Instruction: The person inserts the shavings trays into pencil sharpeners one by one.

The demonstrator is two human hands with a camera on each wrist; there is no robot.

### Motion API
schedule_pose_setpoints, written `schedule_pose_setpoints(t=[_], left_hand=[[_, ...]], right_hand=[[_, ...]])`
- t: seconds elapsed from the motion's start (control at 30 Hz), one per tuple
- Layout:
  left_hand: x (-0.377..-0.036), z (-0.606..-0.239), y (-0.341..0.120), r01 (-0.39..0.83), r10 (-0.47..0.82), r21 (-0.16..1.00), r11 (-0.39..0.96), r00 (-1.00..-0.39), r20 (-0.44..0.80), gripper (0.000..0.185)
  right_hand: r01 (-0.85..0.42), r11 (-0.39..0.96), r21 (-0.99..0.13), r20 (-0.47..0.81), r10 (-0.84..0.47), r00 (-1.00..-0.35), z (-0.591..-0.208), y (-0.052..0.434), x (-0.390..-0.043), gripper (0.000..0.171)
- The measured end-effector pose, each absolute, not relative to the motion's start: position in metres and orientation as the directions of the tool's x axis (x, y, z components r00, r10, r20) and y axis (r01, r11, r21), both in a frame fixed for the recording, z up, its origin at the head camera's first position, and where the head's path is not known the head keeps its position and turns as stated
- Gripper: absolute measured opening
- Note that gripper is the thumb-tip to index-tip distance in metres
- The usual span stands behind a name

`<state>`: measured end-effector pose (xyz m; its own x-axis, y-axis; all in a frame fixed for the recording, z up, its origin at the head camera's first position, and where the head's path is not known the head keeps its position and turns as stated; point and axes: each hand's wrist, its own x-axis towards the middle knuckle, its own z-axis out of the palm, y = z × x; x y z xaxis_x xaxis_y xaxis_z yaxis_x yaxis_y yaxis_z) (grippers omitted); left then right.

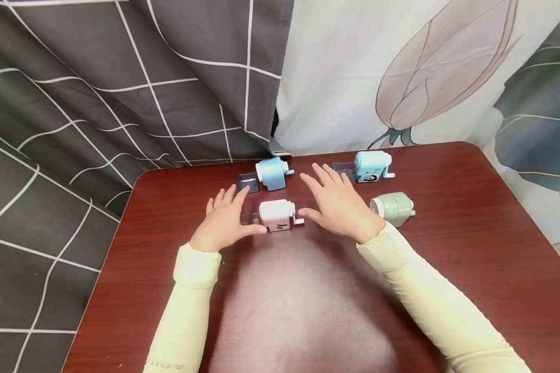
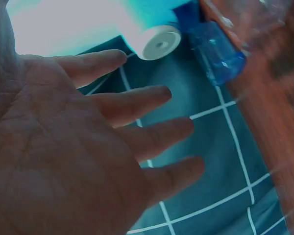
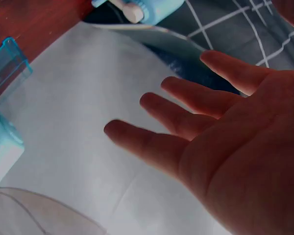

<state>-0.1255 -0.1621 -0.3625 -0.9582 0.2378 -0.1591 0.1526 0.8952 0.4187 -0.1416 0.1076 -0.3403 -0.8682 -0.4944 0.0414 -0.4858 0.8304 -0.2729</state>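
Your left hand [image 1: 224, 220] spread flat, fingers straight, your right hand [image 1: 340, 204] equally wide (neither holds anything), both just beside the white sharpener [image 1: 277, 215], which stands on the table [image 1: 471, 248] nearer its far edge.

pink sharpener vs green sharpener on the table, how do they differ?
The pink sharpener is white-topped with a pink lower body; the green sharpener is sage green all over. The pink one stands boxy with a clear drawer at its left; the green one looks rounder, its round end turned toward the camera. The pink one sits between the two open hands; the green one lies right of the right hand. Both are small crank pencil sharpeners.
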Motion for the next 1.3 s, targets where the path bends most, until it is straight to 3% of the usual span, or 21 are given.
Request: schedule_pose_setpoints(t=[0.53, 1.03, 1.3], left_hand=[[-0.125, -0.381, -0.191, 0.193, 0.277, 0.421, 0.886, -0.949, -0.149, 0.099], [-0.129, -0.399, -0.190, 0.216, 0.296, 0.449, 0.867, -0.948, -0.117, 0.065], [-0.129, -0.402, -0.193, 0.206, 0.284, 0.471, 0.858, -0.954, -0.100, 0.052]], right_hand=[[-0.562, 0.791, -0.240, 0.011, -0.577, -0.817, -0.347, 0.082, -0.143, 0.071], [-0.648, 0.734, -0.205, 0.078, -0.648, -0.758, -0.358, 0.061, -0.141, 0.069], [-0.665, 0.722, -0.190, 0.047, -0.670, -0.741, -0.356, 0.047, -0.143, 0.066]])
